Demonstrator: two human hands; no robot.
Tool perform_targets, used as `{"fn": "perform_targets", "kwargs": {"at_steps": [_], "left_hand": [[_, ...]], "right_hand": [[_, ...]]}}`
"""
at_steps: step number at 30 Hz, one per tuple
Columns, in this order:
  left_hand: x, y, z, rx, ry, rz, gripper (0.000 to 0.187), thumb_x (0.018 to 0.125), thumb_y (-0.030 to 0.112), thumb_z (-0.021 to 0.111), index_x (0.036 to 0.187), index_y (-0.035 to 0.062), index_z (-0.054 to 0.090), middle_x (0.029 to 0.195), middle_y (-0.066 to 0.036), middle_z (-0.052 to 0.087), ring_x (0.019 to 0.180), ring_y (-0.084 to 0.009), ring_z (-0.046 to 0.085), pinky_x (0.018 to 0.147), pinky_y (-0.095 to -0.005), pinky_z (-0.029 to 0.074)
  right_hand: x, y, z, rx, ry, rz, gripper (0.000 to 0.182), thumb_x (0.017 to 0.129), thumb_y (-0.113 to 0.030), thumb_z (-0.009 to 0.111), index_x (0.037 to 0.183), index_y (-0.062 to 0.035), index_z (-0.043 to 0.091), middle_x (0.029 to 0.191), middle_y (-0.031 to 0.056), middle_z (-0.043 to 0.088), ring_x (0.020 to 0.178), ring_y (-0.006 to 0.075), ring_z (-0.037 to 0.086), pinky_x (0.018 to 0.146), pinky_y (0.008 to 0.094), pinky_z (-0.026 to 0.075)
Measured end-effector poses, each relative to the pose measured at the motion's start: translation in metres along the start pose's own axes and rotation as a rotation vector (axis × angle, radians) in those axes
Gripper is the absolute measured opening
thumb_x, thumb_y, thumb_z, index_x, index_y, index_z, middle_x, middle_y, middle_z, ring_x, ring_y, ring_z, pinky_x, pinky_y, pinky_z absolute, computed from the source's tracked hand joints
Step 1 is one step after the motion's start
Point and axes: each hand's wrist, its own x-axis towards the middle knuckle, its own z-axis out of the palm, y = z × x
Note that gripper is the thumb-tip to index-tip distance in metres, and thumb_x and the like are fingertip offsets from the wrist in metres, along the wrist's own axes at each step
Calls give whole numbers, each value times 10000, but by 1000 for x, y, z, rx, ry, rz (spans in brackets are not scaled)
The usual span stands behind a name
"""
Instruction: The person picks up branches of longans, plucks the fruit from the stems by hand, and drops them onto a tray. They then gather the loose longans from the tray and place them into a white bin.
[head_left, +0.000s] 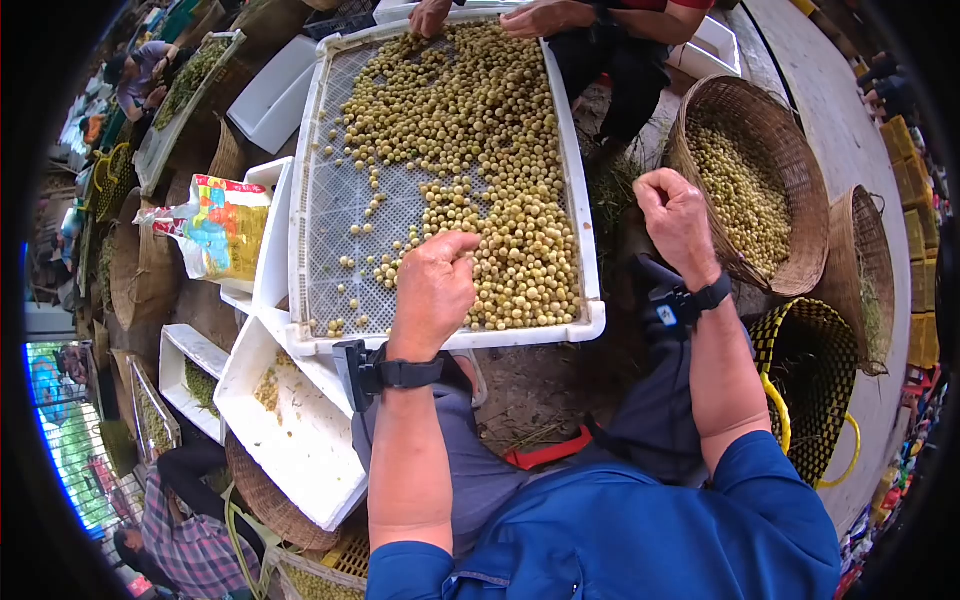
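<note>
A white plastic mesh tray (297, 225) is spread with many small, round, yellow-green fruits (525, 245), thickest along its right side. My left hand (435, 285) is over the tray's near part, beside the fruits. Its fingers are curled in, with the index finger bent near the thumb; whatever they hold is hidden. To the right of the tray, my right hand (680, 215) is raised with fingers curled tight, and its contents cannot be seen. Both wrists carry black straps with small devices.
Another person's hands (545, 18) work at the tray's far edge. On the right stand a wicker basket (805, 165) of similar fruits and a yellow-black woven basket (835, 350). White foam boxes (300, 465) and a colourful bag (225, 225) are to the left.
</note>
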Motion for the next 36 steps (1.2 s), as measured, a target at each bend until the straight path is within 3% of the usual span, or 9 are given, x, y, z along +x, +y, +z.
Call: {"fn": "perform_targets", "kwargs": {"at_steps": [1, 3, 7, 11, 15, 21, 26, 32, 36], "left_hand": [[-3, -6, 2, 0, -1, 2, 271, 833, 6, 613, 1088, 9, 703, 1001, -154, 726, 856, -187, 699, 790, -301, 565], [-7, -10, 4, 381, 97, 187, 304, 820, 23, 622, 1117, 11, 688, 1178, -204, 676, 892, -227, 696, 783, -317, 561], [0, 0, 18, 65, 136, 75, 307, 837, 85, 698, 1131, 1, 672, 1182, -190, 652, 885, -226, 697, 746, -326, 558], [2, 26, 29, -518, -67, -183, 248, 921, 112, 692, 1117, -39, 676, 908, -11, 682, 739, -51, 593, 625, -219, 493], [-4, 27, 30, -380, -54, -102, 248, 920, 130, 688, 1111, -29, 681, 904, -25, 694, 754, -64, 604, 653, -235, 497], [-6, 30, 24, -457, -89, -145, 245, 935, 136, 674, 1121, -23, 680, 929, -32, 695, 789, -72, 621, 677, -236, 520], [-6, 41, 32, -914, -226, -419, 341, 988, 246, 640, 1187, -31, 626, 999, -80, 675, 859, -150, 683, 733, -297, 602], [-8, 27, 46, -1437, -379, -628, 524, 1073, 447, 354, 1182, -8, 590, 1065, -143, 670, 899, -220, 698, 787, -382, 607], [-2, 26, 46, -1535, -304, -711, 423, 1048, 404, 477, 1099, 16, 638, 945, -88, 685, 837, -179, 681, 752, -342, 602]], "right_hand": [[-2, 18, -6, -197, -69, -16, 141, 877, -62, 613, 989, -4, 675, 874, 145, 672, 789, 335, 651, 716, 399, 517], [-12, 50, -4, -449, -22, -53, 252, 874, -89, 625, 1122, -50, 650, 929, 162, 680, 878, 357, 661, 758, 428, 525], [-12, 18, -8, -322, -103, 78, 349, 868, -116, 645, 1214, -85, 610, 901, 165, 690, 863, 346, 676, 749, 439, 534], [-9, 7, -1, -303, -84, 130, 223, 846, -92, 641, 1067, -69, 662, 793, 149, 690, 775, 365, 681, 718, 471, 535], [-9, 22, 5, -380, -48, -23, 133, 836, -98, 649, 963, -61, 666, 875, 150, 692, 858, 370, 675, 761, 462, 536], [-6, -2, 0, -281, -200, 219, 162, 847, -188, 732, 799, -45, 671, 842, 150, 667, 837, 378, 647, 756, 456, 510], [-23, -32, 19, 479, -346, 226, 76, 912, -80, 691, 907, -6, 707, 818, 10, 679, 741, 46, 573, 637, 227, 467], [-51, -71, 52, 272, -325, -339, 238, 790, -36, 758, 1019, -22, 695, 826, 106, 645, 731, 217, 660, 634, 308, 530], [-52, -72, 52, 373, -228, -152, 211, 809, -70, 766, 999, -16, 692, 802, 84, 619, 659, 170, 607, 593, 294, 497]]}}
